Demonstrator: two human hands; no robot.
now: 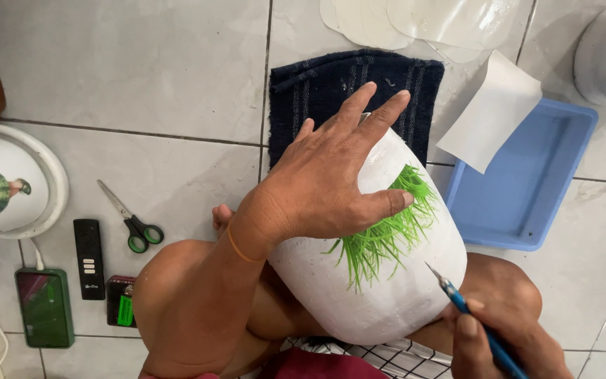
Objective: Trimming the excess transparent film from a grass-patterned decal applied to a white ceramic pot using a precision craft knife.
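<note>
A white pot (380,295) lies on its side across my lap, with green grass blades painted on its wall. My left hand (324,182) is spread flat over the top of the pot, thumb beside the green paint. My right hand (499,340) at the lower right grips a thin blue brush (461,302). The brush's tip points at the pot's lower right side, just off the grass. A dark blue cloth (324,81) lies on the floor under the pot's far end.
A blue plastic tray (520,182) with a white sheet (492,112) leaning on it sits at right. Green-handled scissors (131,221), a black remote (89,256), a green phone (45,305) and another painted white pot (5,179) lie at left on the tiled floor.
</note>
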